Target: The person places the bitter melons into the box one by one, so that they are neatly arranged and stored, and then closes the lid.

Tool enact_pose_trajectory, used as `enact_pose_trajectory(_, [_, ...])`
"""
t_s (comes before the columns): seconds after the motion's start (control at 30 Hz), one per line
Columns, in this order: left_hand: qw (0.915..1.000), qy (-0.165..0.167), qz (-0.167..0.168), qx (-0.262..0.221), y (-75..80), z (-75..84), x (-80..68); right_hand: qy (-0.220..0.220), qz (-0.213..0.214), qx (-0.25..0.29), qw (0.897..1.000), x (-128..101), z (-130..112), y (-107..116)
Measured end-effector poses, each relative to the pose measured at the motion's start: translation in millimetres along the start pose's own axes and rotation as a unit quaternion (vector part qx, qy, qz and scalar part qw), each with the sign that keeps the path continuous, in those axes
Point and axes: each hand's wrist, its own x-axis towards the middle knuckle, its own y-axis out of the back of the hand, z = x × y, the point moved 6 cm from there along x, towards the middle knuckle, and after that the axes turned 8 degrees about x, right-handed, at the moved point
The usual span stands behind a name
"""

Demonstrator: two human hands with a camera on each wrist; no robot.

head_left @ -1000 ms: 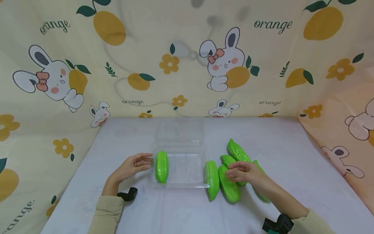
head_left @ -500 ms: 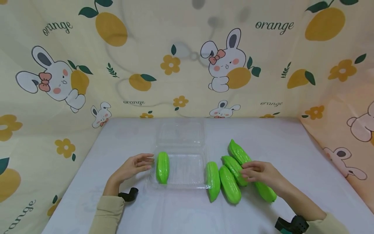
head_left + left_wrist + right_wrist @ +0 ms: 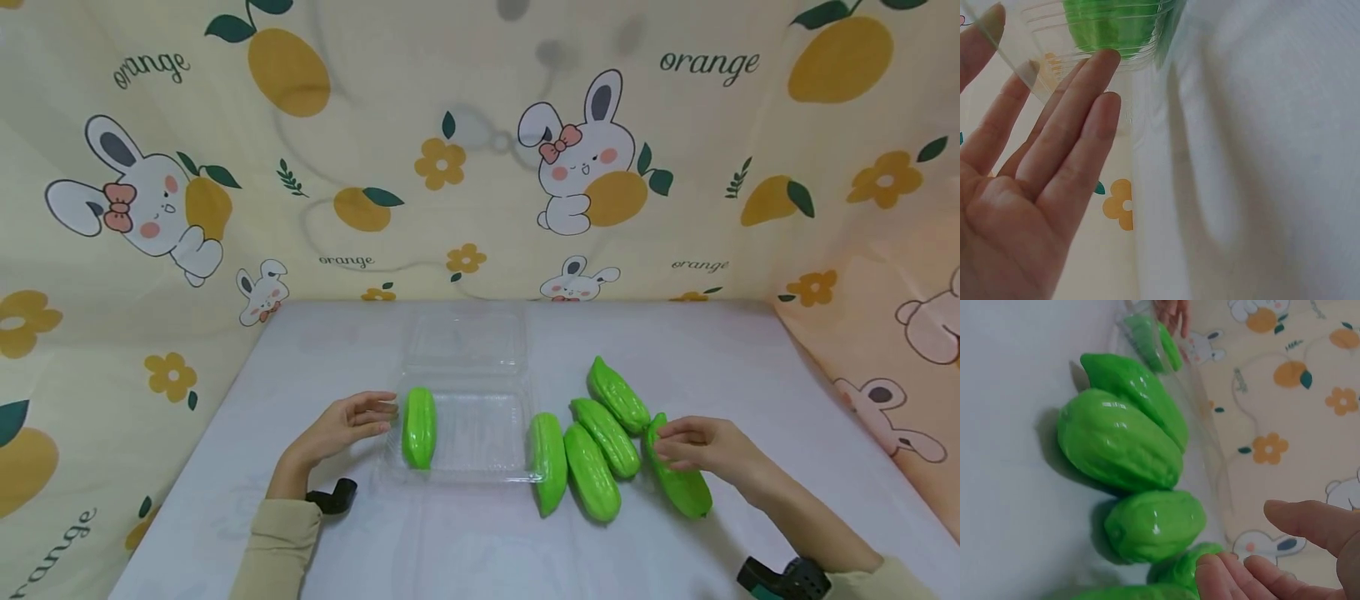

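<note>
A clear plastic box lies opened on the white table, one glossy green ribbed gourd upright along its left side. My left hand is by the box's left wall with fingers extended; whether they touch it I cannot tell. My right hand hovers over the rightmost gourd, partly covering it. In the right wrist view the thumb stands apart from the fingers, with nothing between them. More loose gourds lie left of that hand, the nearest gourd against the box's right edge.
The clear lid is folded back behind the box. A printed cloth with rabbits and oranges hangs behind and at both sides of the white table. Dark devices sit on both wrists.
My right hand has moved right across the loose gourds, from the middle ones to the rightmost, uncovering those it passed. The left hand keeps its place by the box.
</note>
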Motion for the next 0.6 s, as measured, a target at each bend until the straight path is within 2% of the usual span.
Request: enact_pose_trajectory(0.6, [1.0000, -0.005, -0.002, 0.002, -0.1, -1.7, 1.0, -0.030, 0.026, -0.025, 0.999, -2.8, 24.5, 32.5])
